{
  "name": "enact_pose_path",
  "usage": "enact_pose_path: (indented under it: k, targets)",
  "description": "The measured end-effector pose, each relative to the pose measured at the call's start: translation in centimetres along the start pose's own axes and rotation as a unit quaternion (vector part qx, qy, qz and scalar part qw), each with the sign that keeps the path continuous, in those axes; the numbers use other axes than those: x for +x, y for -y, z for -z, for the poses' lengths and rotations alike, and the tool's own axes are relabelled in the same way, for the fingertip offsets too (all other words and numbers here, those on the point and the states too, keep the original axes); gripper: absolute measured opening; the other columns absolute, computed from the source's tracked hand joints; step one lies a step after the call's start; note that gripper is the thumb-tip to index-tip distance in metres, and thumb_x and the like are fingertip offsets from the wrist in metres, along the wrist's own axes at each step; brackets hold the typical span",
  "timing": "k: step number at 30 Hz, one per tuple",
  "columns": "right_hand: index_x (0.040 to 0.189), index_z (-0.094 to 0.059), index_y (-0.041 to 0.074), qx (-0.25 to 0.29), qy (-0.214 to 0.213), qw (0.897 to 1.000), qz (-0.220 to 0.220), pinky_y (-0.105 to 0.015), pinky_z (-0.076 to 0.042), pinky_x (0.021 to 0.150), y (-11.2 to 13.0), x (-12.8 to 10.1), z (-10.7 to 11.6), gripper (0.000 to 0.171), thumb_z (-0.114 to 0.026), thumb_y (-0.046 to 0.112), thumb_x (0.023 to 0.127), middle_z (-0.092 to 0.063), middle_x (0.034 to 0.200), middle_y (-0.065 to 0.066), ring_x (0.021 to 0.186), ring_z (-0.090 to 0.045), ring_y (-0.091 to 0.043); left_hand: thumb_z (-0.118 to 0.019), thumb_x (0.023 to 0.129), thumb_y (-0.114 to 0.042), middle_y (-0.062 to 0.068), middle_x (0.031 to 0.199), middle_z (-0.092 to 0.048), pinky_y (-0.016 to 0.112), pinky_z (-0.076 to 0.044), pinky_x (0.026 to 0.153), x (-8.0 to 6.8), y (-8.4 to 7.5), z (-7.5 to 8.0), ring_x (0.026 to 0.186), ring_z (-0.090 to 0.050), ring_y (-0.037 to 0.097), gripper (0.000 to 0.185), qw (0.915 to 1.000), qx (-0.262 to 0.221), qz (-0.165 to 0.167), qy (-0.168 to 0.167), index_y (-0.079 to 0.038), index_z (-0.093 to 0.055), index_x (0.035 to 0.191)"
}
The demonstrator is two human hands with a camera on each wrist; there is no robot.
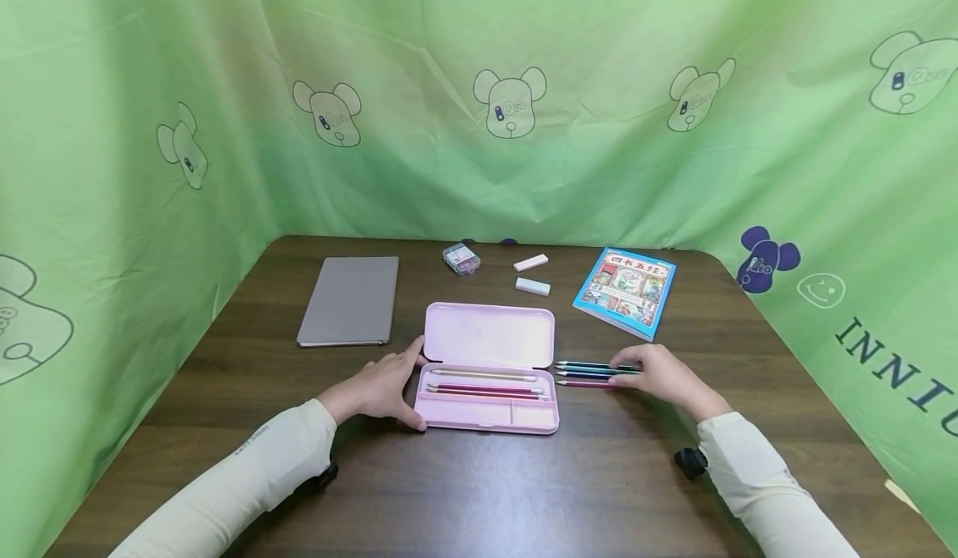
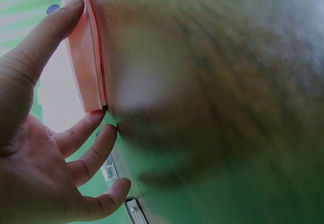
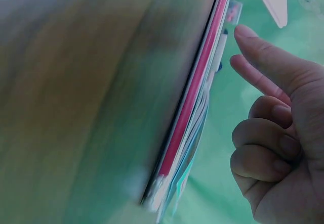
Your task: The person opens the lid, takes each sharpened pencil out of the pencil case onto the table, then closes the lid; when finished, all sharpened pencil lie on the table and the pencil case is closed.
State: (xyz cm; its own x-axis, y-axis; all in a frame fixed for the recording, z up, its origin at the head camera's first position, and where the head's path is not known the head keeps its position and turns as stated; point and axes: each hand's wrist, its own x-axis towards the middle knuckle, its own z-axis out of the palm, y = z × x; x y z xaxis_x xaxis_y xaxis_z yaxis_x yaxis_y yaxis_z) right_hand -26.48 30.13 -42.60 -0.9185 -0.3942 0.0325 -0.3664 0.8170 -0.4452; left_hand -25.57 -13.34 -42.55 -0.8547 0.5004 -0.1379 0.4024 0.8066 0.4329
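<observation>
Just below the right hand (image 1: pixel 653 372), thumb and forefinger apart, loose pencils (image 1: pixel 585 374); against the spread left hand (image 1: pixel 380 386), a pink case (image 1: pixel 490 338)

I get bright, even head view; pale glare on desk (image 1: pixel 486 491) toward near edge. Both wrist feeds reach me dimmer, green-tinted, desk smeared.

The left arm (image 1: pixel 247 471) and the right arm (image 1: pixel 771 487) reach forward, slanting inward. The left hand (image 1: pixel 377 385) is widely spread, thumb far from fingers. The right hand (image 1: pixel 664 377) extends thumb and index finger, the other three fingers being folded.
</observation>
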Motion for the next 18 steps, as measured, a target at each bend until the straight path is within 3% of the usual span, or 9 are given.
enact_pose_path:
  k: [8,14,18]
  targets:
    - [0.095,-0.071,0.01,0.042,0.01,0.999,0.025,-0.023,-0.045,0.067,1.7,1.4,-1.0,0.025,-0.074,0.029,0.077,-0.069,0.089,0.001,0.072,-0.051,-0.006,-0.086,0.055,-0.045,0.0,0.132,-0.052,0.06,-0.033,0.093,-0.1,0.0,0.0,0.123,-0.044,0.03,0.127,1.0,0.0,0.0,-0.003,-0.001,-0.01,0.147]
    - [0.097,-0.071,0.01,0.102,0.025,0.993,0.046,-0.02,-0.038,0.056,3.5,2.5,-1.6,0.028,-0.075,0.028,0.077,-0.064,0.077,0.002,0.062,-0.042,-0.005,-0.086,0.055,-0.045,0.001,0.132,-0.052,0.059,-0.034,0.093,-0.1,-0.1,0.1,0.123,-0.044,0.03,0.127,1.0,0.001,0.0,-0.001,0.0,-0.01,0.147]
    - [0.098,-0.071,0.01,0.116,0.041,0.99,0.064,-0.02,-0.038,0.057,4.7,3.2,-2.1,0.029,-0.075,0.029,0.076,-0.064,0.079,0.004,0.061,-0.041,-0.003,-0.086,0.056,-0.045,0.001,0.131,-0.052,0.059,-0.034,0.092,-0.1,-0.2,0.3,0.123,-0.044,0.03,0.127,1.0,-0.002,-0.002,-0.001,0.001,-0.01,0.146]
